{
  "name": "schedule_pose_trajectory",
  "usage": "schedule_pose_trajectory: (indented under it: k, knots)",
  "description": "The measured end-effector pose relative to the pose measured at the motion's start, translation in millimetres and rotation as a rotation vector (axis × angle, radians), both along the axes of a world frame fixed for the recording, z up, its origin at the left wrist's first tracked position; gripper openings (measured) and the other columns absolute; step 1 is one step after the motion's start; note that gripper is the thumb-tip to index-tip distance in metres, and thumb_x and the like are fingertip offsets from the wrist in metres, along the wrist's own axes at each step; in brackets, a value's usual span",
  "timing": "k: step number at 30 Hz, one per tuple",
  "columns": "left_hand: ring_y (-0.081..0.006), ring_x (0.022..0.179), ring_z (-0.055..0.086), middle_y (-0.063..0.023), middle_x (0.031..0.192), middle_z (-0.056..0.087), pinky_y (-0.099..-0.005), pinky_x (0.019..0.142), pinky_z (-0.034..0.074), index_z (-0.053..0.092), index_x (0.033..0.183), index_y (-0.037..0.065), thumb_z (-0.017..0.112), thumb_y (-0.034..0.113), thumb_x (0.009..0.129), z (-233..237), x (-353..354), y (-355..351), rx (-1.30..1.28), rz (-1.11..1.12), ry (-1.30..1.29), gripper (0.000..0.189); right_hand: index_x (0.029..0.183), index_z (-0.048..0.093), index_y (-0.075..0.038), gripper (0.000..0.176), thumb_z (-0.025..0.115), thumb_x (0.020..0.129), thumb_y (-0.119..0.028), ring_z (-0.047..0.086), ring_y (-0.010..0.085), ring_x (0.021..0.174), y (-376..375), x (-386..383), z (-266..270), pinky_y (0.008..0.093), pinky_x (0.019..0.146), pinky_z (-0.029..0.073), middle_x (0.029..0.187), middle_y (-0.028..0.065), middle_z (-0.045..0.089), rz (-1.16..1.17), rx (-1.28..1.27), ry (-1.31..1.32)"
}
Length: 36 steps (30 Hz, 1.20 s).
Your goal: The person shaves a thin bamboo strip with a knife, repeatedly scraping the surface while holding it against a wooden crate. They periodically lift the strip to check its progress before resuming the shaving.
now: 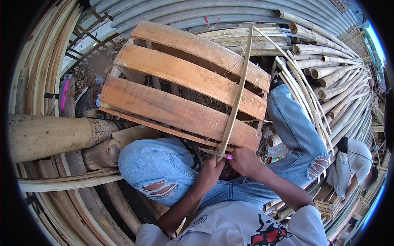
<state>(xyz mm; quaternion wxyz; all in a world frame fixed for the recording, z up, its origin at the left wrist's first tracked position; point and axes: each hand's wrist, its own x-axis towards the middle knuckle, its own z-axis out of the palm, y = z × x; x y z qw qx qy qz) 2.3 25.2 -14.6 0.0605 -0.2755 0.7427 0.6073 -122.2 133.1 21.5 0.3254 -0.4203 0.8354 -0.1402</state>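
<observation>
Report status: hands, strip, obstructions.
Left hand gripping bamboo strip. Right hand on pink-handled knife, blade across strip. Strip spans slatted crate; no obstruction visible at blade.

Head-worn view; forward and down; close

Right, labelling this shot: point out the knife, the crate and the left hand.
Knife (212, 152), head view, on the blade.
Crate (180, 74), head view, on its middle top slat.
Left hand (210, 169), head view, on its back.

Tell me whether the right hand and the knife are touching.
Touching. The head view shows the right hand closed around the knife at its pink handle, blade pointing away from that hand.
</observation>
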Motion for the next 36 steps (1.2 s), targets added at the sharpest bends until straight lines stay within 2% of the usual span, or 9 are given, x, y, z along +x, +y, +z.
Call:
schedule_pose_trajectory:
  k: [12,15,17,18,21,25,27,30,36]
  knots:
    - [-0.0487,0.087,0.051,-0.0328,0.085,0.055,-0.0471,0.073,0.042,0.051,0.099,-0.008,0.048,0.017,0.088,7,-9,-6,0.095,-0.005,-0.008,0.027,0.058,0.061,-0.003,0.022,0.061,0.068,-0.023,0.061,0.0365,0.053,-11,-20,-8,0.0433,0.05,0.049,0.058,0.0219,0.059,0.091,-0.016,0.259]
    - [-0.0409,0.069,0.056,-0.0242,0.073,0.055,-0.0425,0.063,0.044,0.052,0.1,-0.005,0.049,0.017,0.089,-8,-11,-6,0.143,0.018,-0.031,0.025,0.056,0.062,-0.004,0.022,0.061,0.067,-0.023,0.061,0.0355,0.053,-18,-30,-4,0.0427,0.049,0.049,0.058,0.0214,0.059,0.103,-0.006,0.315]
    - [-0.0201,0.048,0.049,-0.0078,0.06,0.047,-0.0319,0.046,0.039,0.051,0.1,-0.001,0.049,0.019,0.091,-12,-13,-8,0.567,0.148,-0.14,0.023,0.055,0.062,-0.004,0.023,0.062,0.067,-0.023,0.062,0.0352,0.053,-22,-34,-1,0.0424,0.05,0.049,0.058,0.0212,0.059,0.12,-0.03,0.354]
    - [-0.0029,0.042,0.034,0.0051,0.058,0.035,-0.0218,0.035,0.024,0.049,0.095,0.007,0.049,0.022,0.092,2,-17,-13,0.743,0.173,-0.143,0.015,0.055,0.062,-0.004,0.024,0.061,0.069,-0.024,0.062,0.035,0.053,-25,-36,0,0.042,0.05,0.049,0.058,0.021,0.059,0.133,-0.018,0.366]
    - [-0.0017,0.038,0.025,0.009,0.055,0.028,-0.0204,0.033,0.015,0.042,0.084,0.014,0.045,0.02,0.094,7,-21,-17,0.878,0.192,-0.15,0.012,0.056,0.062,-0.004,0.027,0.058,0.073,-0.024,0.063,0.0344,0.054,-30,-44,-4,0.0417,0.05,0.05,0.058,0.0208,0.059,0.169,-0.034,0.407]
    - [-0.0021,0.038,0.025,0.0078,0.053,0.028,-0.0195,0.032,0.017,0.037,0.079,0.016,0.046,0.023,0.094,17,-20,-23,1.059,0.173,-0.115,0.019,0.06,0.063,-0.003,0.033,0.049,0.081,-0.023,0.063,0.0345,0.056,-32,-63,-10,0.0425,0.052,0.05,0.062,0.0205,0.061,0.175,-0.038,0.496]
    - [-0.0021,0.037,0.025,0.0075,0.052,0.029,-0.0192,0.031,0.017,0.036,0.077,0.016,0.046,0.023,0.094,19,7,-15,1.073,0.141,-0.151,0.021,0.069,0.066,-0.001,0.03,0.047,0.082,-0.021,0.064,0.0362,0.061,-18,-154,-10,0.0443,0.056,0.051,0.066,0.0205,0.063,-0.335,0.113,0.682]
    - [-0.0022,0.036,0.024,0.0069,0.051,0.029,-0.0191,0.029,0.017,0.036,0.075,0.015,0.047,0.024,0.094,24,13,-22,1.066,0.125,-0.154,0.024,0.068,0.065,0.001,0.027,0.049,0.078,-0.018,0.063,0.0411,0.069,57,-257,17,0.0501,0.064,0.049,0.071,0.0261,0.062,-0.562,0.004,0.818]
    - [-0.0026,0.034,0.024,0.0064,0.048,0.028,-0.0186,0.029,0.016,0.036,0.071,0.015,0.049,0.028,0.094,25,-6,-22,1.101,0.193,-0.082,0.029,0.069,0.062,0.004,0.026,0.053,0.078,-0.019,0.059,0.0436,0.068,47,-169,72,0.0497,0.067,0.047,0.068,0.028,0.058,-0.449,-0.126,0.541]
